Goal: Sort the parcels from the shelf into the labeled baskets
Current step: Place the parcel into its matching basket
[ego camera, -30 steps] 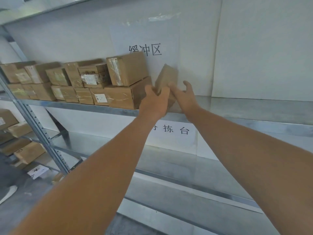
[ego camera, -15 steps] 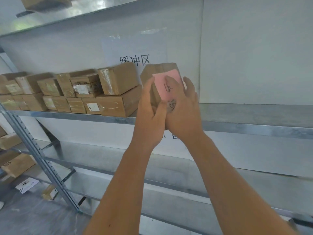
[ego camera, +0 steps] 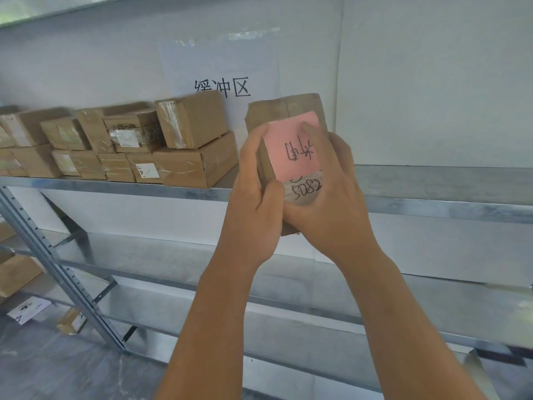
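The metal shelf [ego camera: 432,203] is standing behind and below the grip, its stacked parcels [ego camera: 178,157] lying well to the left of it. The parcel [ego camera: 285,111] is being held upright, clear of the shelf, between both hands. The left hand [ego camera: 253,194] is wrapping its left edge, thumb on the front. The right hand [ego camera: 331,197] is cupping the right side and bottom, thumb pressing the pink label [ego camera: 288,151]. Handwriting is showing on the label and on the strip below. To read it fully, the right thumb probably needs sliding off the label. No baskets are in view.
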Available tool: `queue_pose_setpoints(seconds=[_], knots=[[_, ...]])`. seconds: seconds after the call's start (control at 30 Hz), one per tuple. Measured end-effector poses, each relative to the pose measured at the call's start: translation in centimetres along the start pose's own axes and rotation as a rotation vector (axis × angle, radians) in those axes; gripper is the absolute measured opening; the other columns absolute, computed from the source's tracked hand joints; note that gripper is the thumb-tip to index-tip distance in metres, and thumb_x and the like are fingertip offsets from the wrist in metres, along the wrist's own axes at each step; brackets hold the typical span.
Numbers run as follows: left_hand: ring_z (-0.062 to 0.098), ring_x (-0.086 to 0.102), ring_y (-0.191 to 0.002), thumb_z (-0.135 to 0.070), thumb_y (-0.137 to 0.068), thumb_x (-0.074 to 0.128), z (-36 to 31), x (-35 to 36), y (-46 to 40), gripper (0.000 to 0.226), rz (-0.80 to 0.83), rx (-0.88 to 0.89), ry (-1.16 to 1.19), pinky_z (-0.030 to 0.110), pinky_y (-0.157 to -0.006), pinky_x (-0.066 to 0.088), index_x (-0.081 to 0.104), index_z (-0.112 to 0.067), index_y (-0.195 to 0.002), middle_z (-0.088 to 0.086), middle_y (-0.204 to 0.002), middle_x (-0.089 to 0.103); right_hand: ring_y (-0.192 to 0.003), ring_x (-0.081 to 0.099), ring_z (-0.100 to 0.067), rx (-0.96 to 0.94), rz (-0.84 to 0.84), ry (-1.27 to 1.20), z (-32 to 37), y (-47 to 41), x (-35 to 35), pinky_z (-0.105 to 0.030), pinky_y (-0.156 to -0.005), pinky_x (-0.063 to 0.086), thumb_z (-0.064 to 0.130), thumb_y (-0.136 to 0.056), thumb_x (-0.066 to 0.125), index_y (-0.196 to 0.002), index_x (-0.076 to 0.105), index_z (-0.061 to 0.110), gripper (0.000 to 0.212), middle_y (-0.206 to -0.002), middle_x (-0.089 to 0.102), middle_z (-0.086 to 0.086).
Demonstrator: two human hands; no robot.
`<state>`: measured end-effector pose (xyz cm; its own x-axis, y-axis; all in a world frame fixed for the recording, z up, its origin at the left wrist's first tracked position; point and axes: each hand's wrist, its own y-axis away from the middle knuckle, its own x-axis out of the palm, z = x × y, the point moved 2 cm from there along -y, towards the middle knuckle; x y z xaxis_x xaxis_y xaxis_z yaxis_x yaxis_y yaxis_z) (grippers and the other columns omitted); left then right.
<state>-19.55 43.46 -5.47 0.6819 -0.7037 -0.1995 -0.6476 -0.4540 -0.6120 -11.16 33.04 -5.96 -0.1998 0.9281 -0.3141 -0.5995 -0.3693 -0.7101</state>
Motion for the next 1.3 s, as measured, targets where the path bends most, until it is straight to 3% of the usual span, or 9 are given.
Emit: queue_pose_setpoints(seconds=[0.07,0.17,0.37,0.53,0.8,0.97,1.03,1.17,1.3], knots=[[0.022,0.066,-0.115,0.0,-0.102,0.043,0.2,-0.1,0.1,0.073,-0.008,-0.003,0.003,0.03,-0.073,0.06,0.029,-0.052,-0.151,-0.007,-0.142,0.057,-0.125,0.053,-0.01,0.004,0.004,0.03,0.1,0.2,0.0,-0.043,-0.082,0.062,0.044,-0.065,0.075,-0.155,0.033,0.045,0.099,-0.149,0.035,0.018],[0.018,0.066,-0.113,-0.003,-0.1,0.051,0.4,-0.4,0.5,0.076,-0.021,-0.001,-0.004,0.039,-0.069,0.063,0.028,-0.055,-0.151,-0.016,-0.135,0.057,-0.124,0.053,-0.012,-0.005,0.035,0.11,0.2,0.5,0.2,-0.044,-0.075,0.062,0.044,-0.068,0.08,-0.157,0.029,0.046,0.102,-0.151,0.033,0.019],[0.026,0.052,-0.138,-0.012,-0.095,0.062,0.7,-2.2,-0.3,0.077,-0.104,0.033,-0.03,0.044,-0.098,0.059,0.03,-0.049,-0.153,-0.005,-0.151,0.047,-0.129,0.054,-0.02,-0.059,0.113,0.201,0.6,0.8,0.4,-0.047,-0.077,0.062,0.053,-0.069,0.079,-0.157,0.026,0.05,0.103,-0.161,0.027,0.017],[0.03,0.067,-0.113,-0.02,-0.095,0.066,0.5,-3.6,-1.3,0.066,-0.122,0.049,-0.064,0.046,-0.085,0.062,0.038,-0.052,-0.145,-0.003,-0.137,0.055,-0.121,0.058,-0.022,-0.109,0.137,0.246,1.0,1.2,0.6,-0.044,-0.068,0.063,0.053,-0.069,0.077,-0.158,0.027,0.047,0.102,-0.16,0.027,0.018],[0.04,0.066,-0.096,-0.054,-0.076,0.078,-0.2,-4.1,-1.7,0.038,-0.177,-0.061,0.004,0.063,-0.076,0.06,0.046,-0.038,-0.091,0.014,-0.096,0.058,-0.14,0.041,-0.024,-0.17,0.183,0.412,0.4,2.0,-1.4,-0.051,-0.108,0.043,0.041,-0.072,0.072,-0.16,0.023,0.045,0.101,-0.167,0.024,0.009],[-0.001,0.071,-0.083,-0.024,-0.09,0.079,-0.4,-1.5,-0.8,0.059,-0.025,-0.11,0.137,0.045,-0.073,0.066,0.042,-0.045,-0.131,-0.004,-0.119,0.059,-0.156,0.025,-0.026,-0.131,0.024,0.536,-0.2,2.8,-4.3,-0.065,-0.115,0.031,0.037,-0.076,0.071,-0.158,0.033,0.035,0.091,-0.166,0.031,0.005],[0.002,0.073,-0.091,-0.012,-0.093,0.073,-0.4,0.1,-0.2,0.079,0.096,-0.099,0.199,0.031,-0.071,0.065,0.032,-0.056,-0.145,-0.01,-0.126,0.06,-0.16,0.015,-0.026,-0.101,-0.02,0.572,-0.7,3.2,-6.1,-0.07,-0.114,0.03,0.033,-0.077,0.074,-0.158,0.034,0.037,0.09,-0.168,0.029,0.005],[0.008,0.072,-0.101,-0.014,-0.086,0.075,-0.6,4.3,0.3,0.075,0.298,-0.093,0.228,0.038,-0.073,0.066,0.04,-0.06,-0.134,-0.022,-0.111,0.068,-0.162,0.007,-0.032,-0.037,-0.104,0.656,-2.2,4.5,-10.5,-0.075,-0.114,0.029,0.021,-0.079,0.079,-0.154,0.044,0.041,0.085,-0.171,0.022,0.003],[0.017,0.074,-0.098,-0.025,-0.078,0.072,-1.5,9.3,1.0,0.039,0.364,-0.128,0.237,0.059,-0.078,0.063,0.048,-0.033,-0.107,-0.002,-0.106,0.07,-0.16,0.014,-0.035,0.012,-0.197,0.587,-3.4,6.2,-15.1,-0.066,-0.11,0.045,0.0,-0.089,0.071,-0.149,0.053,0.039,0.074,-0.173,0.014,-0.001]])
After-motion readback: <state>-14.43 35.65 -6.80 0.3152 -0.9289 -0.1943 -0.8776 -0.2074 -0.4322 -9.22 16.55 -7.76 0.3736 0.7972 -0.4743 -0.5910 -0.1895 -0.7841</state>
